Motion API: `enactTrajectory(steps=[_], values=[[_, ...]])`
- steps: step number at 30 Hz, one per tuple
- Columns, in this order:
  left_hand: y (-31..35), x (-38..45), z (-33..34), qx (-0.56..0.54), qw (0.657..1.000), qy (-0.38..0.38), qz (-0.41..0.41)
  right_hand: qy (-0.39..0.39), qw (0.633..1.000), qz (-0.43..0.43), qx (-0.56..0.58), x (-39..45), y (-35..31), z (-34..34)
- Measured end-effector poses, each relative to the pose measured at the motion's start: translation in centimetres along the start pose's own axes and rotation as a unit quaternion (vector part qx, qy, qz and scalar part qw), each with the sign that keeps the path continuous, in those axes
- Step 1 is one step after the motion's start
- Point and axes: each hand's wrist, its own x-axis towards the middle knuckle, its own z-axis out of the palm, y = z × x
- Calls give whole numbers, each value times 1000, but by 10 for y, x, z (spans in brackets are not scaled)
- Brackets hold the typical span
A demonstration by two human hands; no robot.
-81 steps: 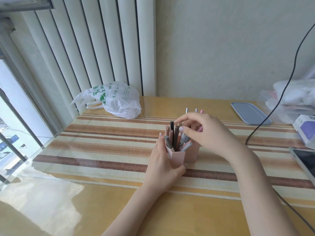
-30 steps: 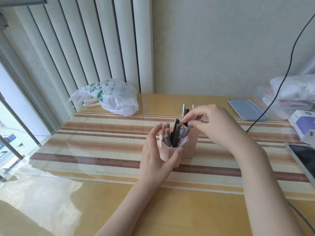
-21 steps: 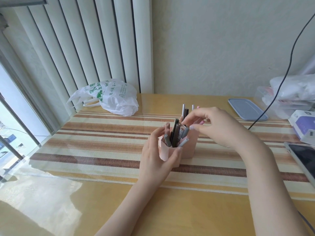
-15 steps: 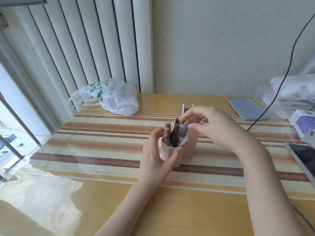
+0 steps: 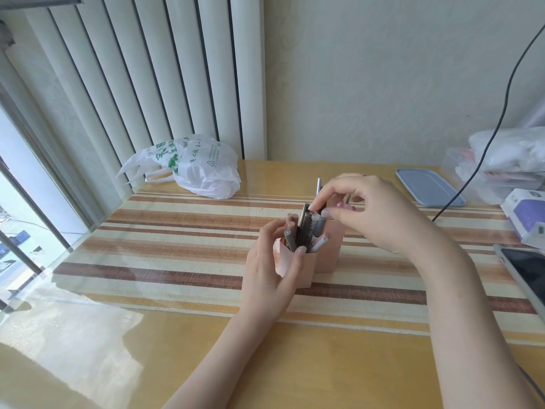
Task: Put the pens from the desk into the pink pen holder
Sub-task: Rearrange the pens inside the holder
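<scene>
Yellow wood under a clear sheet forms your desk (image 5: 295,364), with a striped cloth (image 5: 177,240) across its middle. At 10 o'clock from the centre lies a white plastic bag (image 5: 203,169) printed in green. At 2 o'clock sits a blue-grey lid (image 5: 427,187), with a black cable (image 5: 486,143) running down just beside it. At 3 o'clock are a purple and white box (image 5: 525,216) and, nearer you, a dark phone (image 5: 528,273) at the frame edge.

The pink pen holder (image 5: 306,270) stands upright at the centre of the cloth. Your left hand (image 5: 271,276) wraps it from 8 o'clock, thumb curled against its front wall and fingers round the far left side. Your right hand (image 5: 374,214) hovers at its 1 o'clock side, thumb and forefinger pinched together over the tops of the pens (image 5: 306,234); which pen they grip cannot be told. The pens stand bunched in the holder, some grey-capped, one dark and flat, leaning slightly toward 12 o'clock.
</scene>
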Motion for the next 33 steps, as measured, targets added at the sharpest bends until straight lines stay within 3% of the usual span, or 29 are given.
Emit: enactTrajectory(steps=[13, 17, 20, 29, 33], values=[[-4, -1, 0, 22, 999, 26, -7, -156, 985, 30, -63, -6, 2, 6], [-2, 0, -1, 31, 999, 42, 15, -81, 996, 9, -42, 3, 7, 14], [-2, 1, -1, 52, 996, 44, 50, 62, 997, -5, 52, 7, 5, 14], [4, 3, -1, 33, 995, 77, 53, 270, 905, 34, 328, 13, 1, 18], [3, 2, -1, 48, 991, 110, 55, 295, 877, 60, 373, 13, 1, 17]])
